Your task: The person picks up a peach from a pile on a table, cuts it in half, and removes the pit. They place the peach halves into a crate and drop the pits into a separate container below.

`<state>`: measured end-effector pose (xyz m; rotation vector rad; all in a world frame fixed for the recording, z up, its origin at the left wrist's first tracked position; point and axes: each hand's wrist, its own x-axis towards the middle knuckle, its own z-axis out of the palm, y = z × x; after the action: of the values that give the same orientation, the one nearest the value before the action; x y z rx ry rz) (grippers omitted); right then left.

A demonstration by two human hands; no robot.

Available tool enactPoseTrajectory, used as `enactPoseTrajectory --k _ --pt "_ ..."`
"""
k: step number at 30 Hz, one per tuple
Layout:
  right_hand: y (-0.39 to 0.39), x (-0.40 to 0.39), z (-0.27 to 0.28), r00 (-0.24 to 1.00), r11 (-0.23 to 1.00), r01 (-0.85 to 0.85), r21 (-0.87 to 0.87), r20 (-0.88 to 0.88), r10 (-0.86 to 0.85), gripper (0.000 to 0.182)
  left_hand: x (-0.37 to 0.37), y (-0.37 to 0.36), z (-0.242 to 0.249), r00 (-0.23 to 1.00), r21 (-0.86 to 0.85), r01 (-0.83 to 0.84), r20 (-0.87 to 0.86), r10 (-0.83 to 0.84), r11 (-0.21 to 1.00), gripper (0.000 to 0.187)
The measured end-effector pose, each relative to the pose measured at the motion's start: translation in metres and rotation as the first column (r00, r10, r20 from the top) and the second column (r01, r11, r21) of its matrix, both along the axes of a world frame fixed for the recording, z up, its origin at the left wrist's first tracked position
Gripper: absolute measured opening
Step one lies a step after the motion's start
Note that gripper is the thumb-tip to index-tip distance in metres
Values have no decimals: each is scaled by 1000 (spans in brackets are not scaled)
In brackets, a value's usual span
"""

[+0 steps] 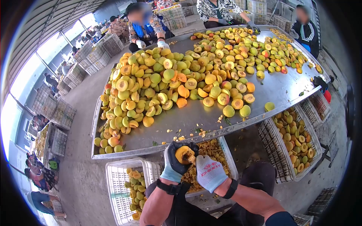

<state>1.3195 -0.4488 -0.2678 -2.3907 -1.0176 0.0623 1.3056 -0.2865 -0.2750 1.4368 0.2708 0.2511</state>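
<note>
Head camera view: an orange stone fruit (184, 153) with a dark centre sits in the gloved left hand (174, 164), fingers curled round it, just off the table's near edge. Fingers bent, the gloved right hand (209, 172) meets its side; whether it grips a tool, I cannot tell. Below is a plastic crate (228, 158) of brownish-orange pieces. Ahead, a metal table (151, 138) bears heaped fruit halves (211, 80), with three people (148, 32) beyond.

Single head-worn view, wide fisheye, dark curved edges. Faces forward and down. Nearest, bottom centre: left hand in dark-palmed glove (175, 160), right hand in pale red-printed glove (209, 171). Beyond: long grey metal table (284, 90). Farthest, upper left: grey ribbed roof (41, 26).
</note>
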Motion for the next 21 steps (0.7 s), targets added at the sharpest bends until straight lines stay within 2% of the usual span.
enactPoseTrajectory --k 2,4,6,8,9,10,11,15,17,21 --pt "2 -1 -3 1000 1000 -12 12 -12 12 22 0 3 -7 991 312 -18 131 -24 950 20" --pt "7 1 -8 999 999 -23 32 -24 24 21 1 8 -14 991 313 -9 128 -33 950 20" --pt "9 2 -13 992 998 -45 38 -119 49 26 1 15 -24 991 313 5 123 -46 950 21" --pt "8 5 -11 988 997 -59 53 -141 66 27 0 23 -32 982 477 18 158 -106 879 29" --pt "8 6 -10 983 995 -74 68 -161 84 28 0 20 -26 982 479 16 158 -104 878 29" --pt "7 7 -8 983 995 -76 69 -160 86 28 2 17 -18 992 234 60 97 -85 970 30" --pt "4 7 -4 988 995 -94 39 -119 98 24 3 13 -11 996 -30 85 34 -84 996 32" --pt "-1 6 -5 993 993 -117 -4 -26 117 22 -3 14 -10 979 28 138 149 -141 990 37" --pt "-1 6 -10 992 993 -115 21 -51 116 23 -3 24 -32 979 425 87 133 -157 901 44" --pt "3 9 -22 984 988 -138 76 -107 146 23 1 14 -19 978 343 11 192 -82 939 38"
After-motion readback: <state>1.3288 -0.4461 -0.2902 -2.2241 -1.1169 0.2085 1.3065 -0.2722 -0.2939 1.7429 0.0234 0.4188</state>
